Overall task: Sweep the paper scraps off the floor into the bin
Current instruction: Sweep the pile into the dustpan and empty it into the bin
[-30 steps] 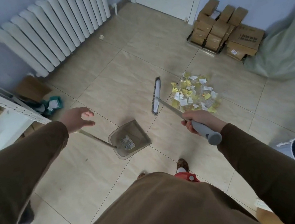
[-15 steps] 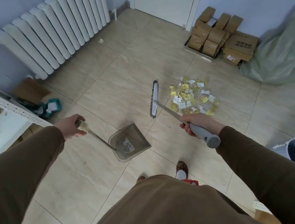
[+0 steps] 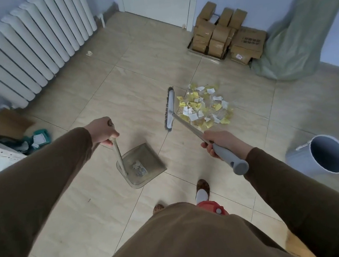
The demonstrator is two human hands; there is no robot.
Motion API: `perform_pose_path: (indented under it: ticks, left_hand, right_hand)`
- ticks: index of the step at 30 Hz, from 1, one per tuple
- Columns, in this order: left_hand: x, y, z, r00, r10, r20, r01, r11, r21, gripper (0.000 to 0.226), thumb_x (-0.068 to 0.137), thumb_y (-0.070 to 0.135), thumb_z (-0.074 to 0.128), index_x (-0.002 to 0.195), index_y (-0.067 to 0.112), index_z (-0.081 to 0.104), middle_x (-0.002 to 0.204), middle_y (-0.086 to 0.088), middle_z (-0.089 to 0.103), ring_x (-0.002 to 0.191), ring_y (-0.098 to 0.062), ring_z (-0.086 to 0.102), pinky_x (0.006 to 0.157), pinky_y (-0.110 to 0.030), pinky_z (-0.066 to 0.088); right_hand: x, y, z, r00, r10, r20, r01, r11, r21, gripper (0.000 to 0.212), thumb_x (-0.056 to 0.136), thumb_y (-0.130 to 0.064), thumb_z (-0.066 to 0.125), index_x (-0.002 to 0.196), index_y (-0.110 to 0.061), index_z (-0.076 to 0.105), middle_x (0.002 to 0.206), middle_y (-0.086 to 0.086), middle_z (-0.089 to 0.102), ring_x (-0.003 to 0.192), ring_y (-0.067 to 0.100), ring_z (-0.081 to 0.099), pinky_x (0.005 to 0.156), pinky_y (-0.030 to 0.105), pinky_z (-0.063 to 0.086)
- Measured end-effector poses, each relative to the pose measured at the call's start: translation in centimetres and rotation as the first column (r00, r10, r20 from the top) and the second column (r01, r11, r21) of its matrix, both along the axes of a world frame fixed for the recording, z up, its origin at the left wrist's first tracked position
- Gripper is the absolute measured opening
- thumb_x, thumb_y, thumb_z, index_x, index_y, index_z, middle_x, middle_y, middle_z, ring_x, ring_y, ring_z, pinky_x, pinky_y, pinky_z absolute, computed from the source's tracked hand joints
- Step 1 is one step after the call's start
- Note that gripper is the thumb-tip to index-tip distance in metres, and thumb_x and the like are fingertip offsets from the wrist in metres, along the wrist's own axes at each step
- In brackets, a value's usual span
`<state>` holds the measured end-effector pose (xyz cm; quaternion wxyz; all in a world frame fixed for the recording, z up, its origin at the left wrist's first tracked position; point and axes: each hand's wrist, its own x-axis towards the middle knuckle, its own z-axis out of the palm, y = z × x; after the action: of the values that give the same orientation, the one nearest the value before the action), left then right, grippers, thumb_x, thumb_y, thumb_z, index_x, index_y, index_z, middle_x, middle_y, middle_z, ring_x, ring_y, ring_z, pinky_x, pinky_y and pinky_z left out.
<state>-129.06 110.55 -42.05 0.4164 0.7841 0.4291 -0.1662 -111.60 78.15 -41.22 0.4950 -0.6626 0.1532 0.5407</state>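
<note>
A heap of yellow and white paper scraps [image 3: 205, 108] lies on the tiled floor ahead of me. My right hand [image 3: 219, 142] grips the grey handle of a broom whose head [image 3: 170, 109] rests on the floor just left of the heap. My left hand [image 3: 104, 133] is closed around the top of the long handle of a translucent dustpan [image 3: 142, 167], which sits flat on the floor left of the broom. A grey-blue bin [image 3: 325, 155] stands to my right, its inside dark.
A white radiator [image 3: 26, 52] lines the left wall. Stacked cardboard boxes [image 3: 225, 34] and a green sack [image 3: 295, 33] sit at the far wall beside a white door. A metal shelf and clutter [image 3: 27, 139] are at the left. My feet [image 3: 202, 190] stand behind the dustpan.
My left hand reached the dustpan handle and closed on it, and the handle now stands more upright. The view shifted so the bin shows fully on the right.
</note>
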Motion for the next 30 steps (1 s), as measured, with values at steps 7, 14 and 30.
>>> perform_pose_path:
  ticks: [7, 14, 30]
  left_hand:
    - [9.7, -2.7, 1.5, 0.984, -0.178, 0.02, 0.177, 0.984, 0.029, 0.025, 0.085, -0.003, 0.069, 0.107, -0.01, 0.058, 0.095, -0.019, 0.062, 0.087, -0.036, 0.072, 0.084, -0.051, 0.06]
    - [19.5, -3.3, 0.9, 0.982, -0.19, 0.018, 0.189, 0.981, 0.042, 0.025, 0.086, -0.001, 0.068, 0.106, 0.002, 0.053, 0.103, -0.016, 0.064, 0.09, -0.03, 0.068, 0.084, -0.044, 0.061]
    - [31.0, -0.4, -0.1, 0.982, -0.179, -0.062, 0.185, 0.976, 0.113, 0.024, 0.078, -0.001, 0.074, 0.098, -0.003, 0.06, 0.092, -0.017, 0.068, 0.083, -0.031, 0.072, 0.084, -0.047, 0.06]
  right_hand:
    - [4.4, -3.2, 0.0, 0.988, -0.062, 0.14, 0.058, 0.998, 0.037, 0.006, 0.1, -0.017, 0.053, 0.105, -0.016, 0.055, 0.077, 0.007, 0.054, 0.038, 0.006, 0.046, 0.036, 0.018, 0.044]
    - [12.0, -6.3, -0.7, 0.972, -0.173, 0.16, 0.176, 0.984, -0.005, 0.02, 0.098, -0.028, 0.059, 0.094, -0.008, 0.056, 0.069, 0.003, 0.05, 0.036, 0.004, 0.044, 0.035, 0.017, 0.042]
    - [25.5, -5.0, -4.6, 0.933, -0.324, 0.157, 0.333, 0.942, -0.032, 0.008, 0.099, 0.001, 0.05, 0.093, -0.005, 0.048, 0.076, 0.009, 0.047, 0.037, 0.004, 0.041, 0.036, 0.015, 0.042]
